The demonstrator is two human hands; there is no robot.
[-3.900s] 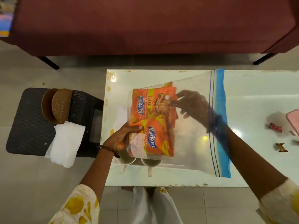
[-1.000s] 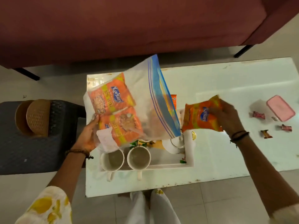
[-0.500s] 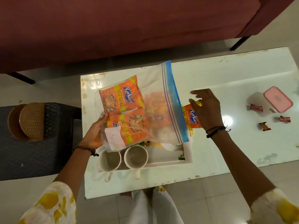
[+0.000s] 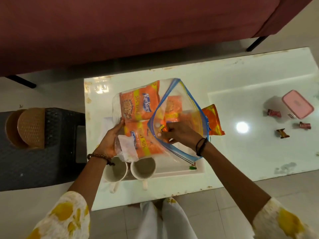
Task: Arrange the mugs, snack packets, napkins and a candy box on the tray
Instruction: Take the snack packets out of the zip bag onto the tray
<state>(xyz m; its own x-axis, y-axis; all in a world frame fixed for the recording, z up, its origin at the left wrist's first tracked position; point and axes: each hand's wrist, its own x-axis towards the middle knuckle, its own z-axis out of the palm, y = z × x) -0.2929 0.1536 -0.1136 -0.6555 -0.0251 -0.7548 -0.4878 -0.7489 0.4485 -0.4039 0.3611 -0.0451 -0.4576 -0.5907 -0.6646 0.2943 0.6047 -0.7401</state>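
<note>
My left hand (image 4: 111, 141) grips the closed end of a clear zip bag (image 4: 179, 104) with a blue rim, held above the white tray (image 4: 200, 169). Two orange snack packets (image 4: 139, 104) show through the bag. My right hand (image 4: 179, 135) reaches into the bag's open mouth and pinches the corner of one orange packet. Another orange snack packet (image 4: 213, 122) lies at the tray's right side, partly behind the bag. Two white mugs (image 4: 143, 168) stand at the tray's near edge, handles toward me.
A pink-lidded candy box (image 4: 297, 104) and three wrapped candies (image 4: 283, 133) lie on the white table (image 4: 241, 94) at the right. A dark stool (image 4: 57, 149) at the left carries round woven coasters (image 4: 31, 127). A maroon sofa (image 4: 138, 28) runs behind the table.
My right hand left the packet it had set down at the tray's right side and went into the bag's mouth. The bag has tilted, its opening now toward me.
</note>
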